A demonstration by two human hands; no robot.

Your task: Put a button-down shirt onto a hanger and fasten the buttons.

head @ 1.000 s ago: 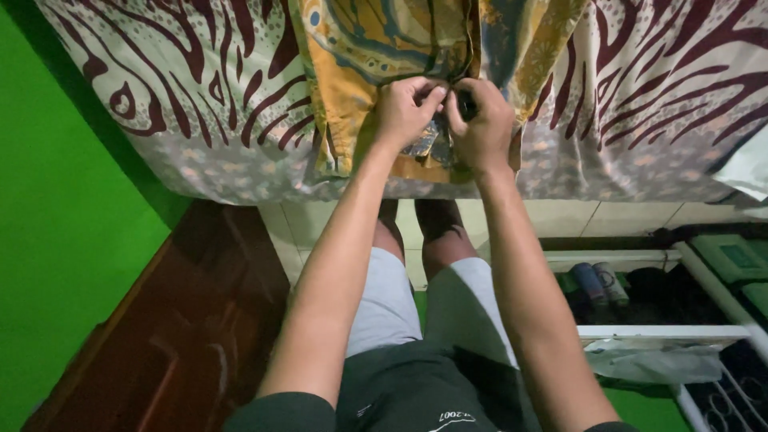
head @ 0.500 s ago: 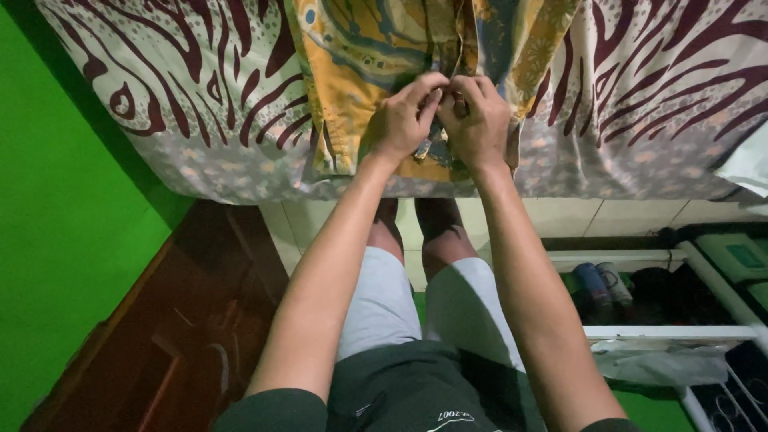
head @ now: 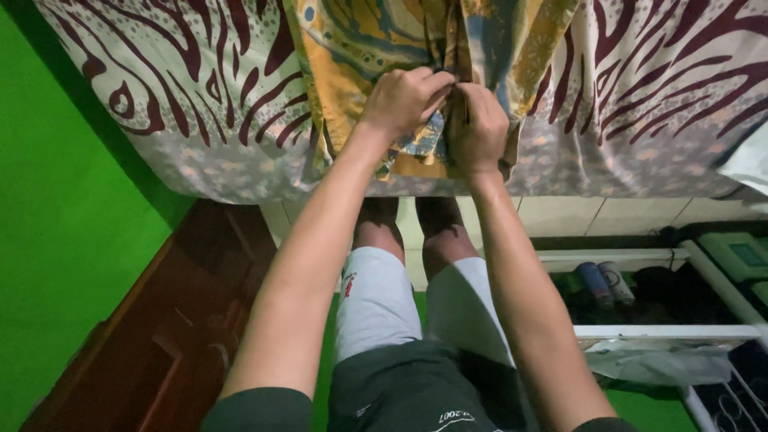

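Cotton shirt: yellow-orange batik shirt [head: 360, 56] lay spread on the zebra-print bedsheet [head: 160, 88], hem hanging just over the bed edge nearest the person.
Left hand: left hand [head: 402, 100] was pinched shut on the shirt's front edge, left of the placket, knuckles up.
Right hand: right hand [head: 478, 128] was pinched on the opposite front edge, touching the left hand; fingertips met at the opening.
Small part between fingers: hidden by the fingers, could not tell if a button or hole was there.
Beside shirt: bedsheet only, both sides of the shirt; white pillow corner [head: 748, 160] far right of the shirt.
Below shirt: tiled floor [head: 560, 216], person's legs in grey shorts [head: 376, 304], brown wooden door [head: 184, 320] to lower left, white rack [head: 664, 328] with cans to lower right.
Risk 1: thin pinch could have slipped, cause being loose fabric bunching under the fingers.
Risk 2: the two edges could have ended up misaligned, since the view of the placket was blocked by both hands.
Risk 3: shirt could have slid toward the floor, because the hem overhung the bed edge and both hands pulled that way.
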